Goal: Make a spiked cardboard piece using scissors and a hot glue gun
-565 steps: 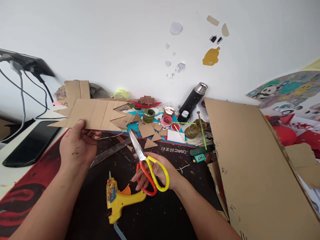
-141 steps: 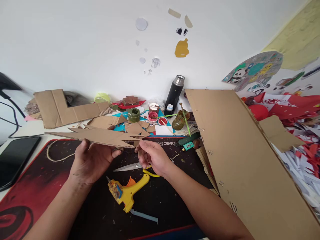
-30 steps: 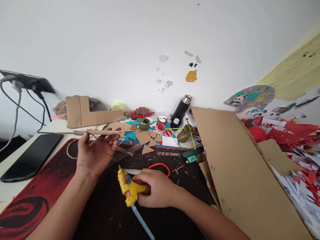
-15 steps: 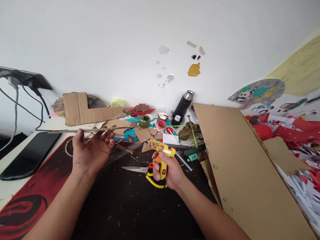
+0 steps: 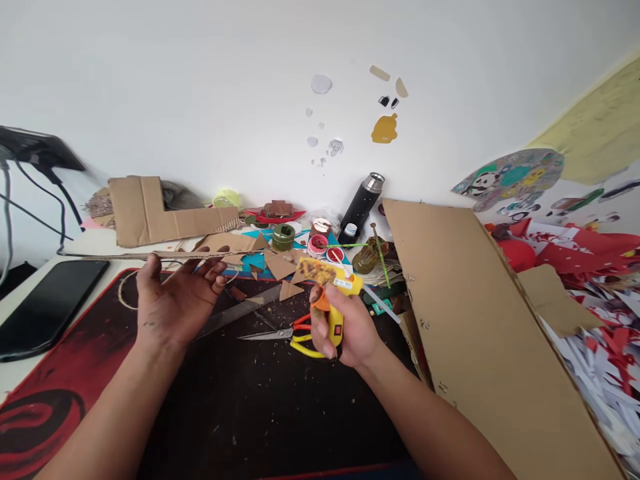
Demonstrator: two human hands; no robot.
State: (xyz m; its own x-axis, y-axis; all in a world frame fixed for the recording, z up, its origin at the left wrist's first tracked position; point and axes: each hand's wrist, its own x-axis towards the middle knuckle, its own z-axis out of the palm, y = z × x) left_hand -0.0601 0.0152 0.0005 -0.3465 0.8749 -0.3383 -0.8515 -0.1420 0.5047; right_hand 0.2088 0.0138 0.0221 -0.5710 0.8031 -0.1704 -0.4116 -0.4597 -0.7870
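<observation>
My left hand (image 5: 177, 300), palm up, holds a thin cardboard strip (image 5: 165, 255) seen edge-on, with the thumb on the near side and the fingers behind and below it. My right hand (image 5: 345, 323) is wrapped round the handle of a yellow hot glue gun (image 5: 320, 273), its nozzle pointing left toward the strip's right end, apart from it. A glue stick (image 5: 383, 305) pokes out of the gun's back. Below the gun lie scissors (image 5: 270, 335) with yellow and red handles, partly hidden by my right hand. A metal ruler (image 5: 240, 312) rests between my hands.
Paint jars (image 5: 283, 237), cardboard scraps (image 5: 280, 263) and a black thermos (image 5: 363, 200) crowd the back by the wall. A large cardboard sheet (image 5: 480, 320) leans at the right. A black phone (image 5: 50, 307) lies at the left, near a power strip (image 5: 45, 148).
The glue gun in my right hand has moved slightly right and up, away from the strip. My left hand still holds the strip. The whole view has shifted a little.
</observation>
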